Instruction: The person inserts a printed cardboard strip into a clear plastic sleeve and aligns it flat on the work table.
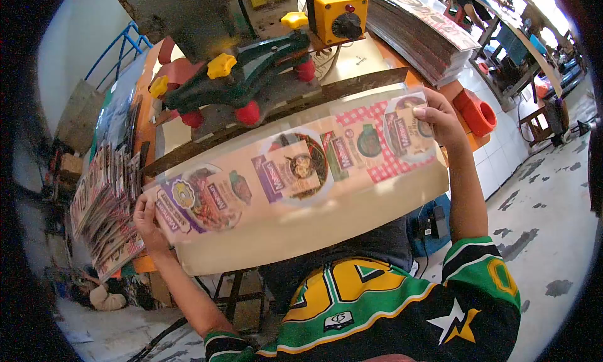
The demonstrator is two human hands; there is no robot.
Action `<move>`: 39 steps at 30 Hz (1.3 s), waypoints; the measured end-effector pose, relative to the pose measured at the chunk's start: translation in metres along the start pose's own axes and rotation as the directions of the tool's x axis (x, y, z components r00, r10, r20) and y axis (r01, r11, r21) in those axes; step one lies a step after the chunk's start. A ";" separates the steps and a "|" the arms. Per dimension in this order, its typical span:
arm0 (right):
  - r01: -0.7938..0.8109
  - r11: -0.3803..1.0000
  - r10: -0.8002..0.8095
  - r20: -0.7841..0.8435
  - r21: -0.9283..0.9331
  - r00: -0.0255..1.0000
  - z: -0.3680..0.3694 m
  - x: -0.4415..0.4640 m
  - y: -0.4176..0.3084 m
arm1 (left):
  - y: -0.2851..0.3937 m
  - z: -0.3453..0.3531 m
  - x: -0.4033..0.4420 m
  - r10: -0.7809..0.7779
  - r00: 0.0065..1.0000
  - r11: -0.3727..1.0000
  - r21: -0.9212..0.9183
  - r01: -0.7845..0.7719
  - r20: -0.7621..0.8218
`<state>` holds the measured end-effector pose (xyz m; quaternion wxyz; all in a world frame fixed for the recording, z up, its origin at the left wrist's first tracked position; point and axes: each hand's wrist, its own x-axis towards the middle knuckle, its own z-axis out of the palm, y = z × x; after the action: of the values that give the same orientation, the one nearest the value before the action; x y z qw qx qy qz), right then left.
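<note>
A long printed plastic sheet (301, 167) with food pictures and red checks lies across the middle of the view, over a pale cream board (301, 239). At its left end my left hand (149, 224) pinches the edge. My right hand (440, 120) grips the upper right corner, thumb on top. Just beyond the sheet's far edge runs a dark metal bar (364, 83). Behind it stands a dark green machine part (264, 70) with yellow knobs (221, 65) and red rubber feet (247, 112).
A yellow control box (339, 17) with a black dial sits at the back. Stacked printed sheets (418, 29) lie behind right, and a fanned pile (107, 205) at left. An orange ring-shaped part (475, 112) is beside my right hand. People are partly visible in the background.
</note>
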<state>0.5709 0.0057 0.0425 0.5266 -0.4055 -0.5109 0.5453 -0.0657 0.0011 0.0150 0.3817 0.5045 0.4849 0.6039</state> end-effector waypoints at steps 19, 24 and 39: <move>-0.130 0.985 0.119 0.097 0.111 0.988 0.011 0.018 0.009 | -0.024 0.007 0.003 -0.227 0.966 0.942 -0.223 0.251 0.127; -0.130 0.991 0.130 -0.006 0.040 0.991 0.007 0.014 0.019 | -0.013 0.013 -0.002 -0.276 0.950 0.931 -0.203 0.302 0.148; -0.045 0.958 0.059 0.041 -0.284 0.997 -0.001 0.000 0.004 | -0.004 0.004 0.002 -0.027 0.990 0.999 0.037 0.022 0.138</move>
<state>0.5714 0.0064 0.0386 0.4358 -0.4764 -0.5856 0.4901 -0.0623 0.0044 0.0112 0.4127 0.5461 0.4740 0.5539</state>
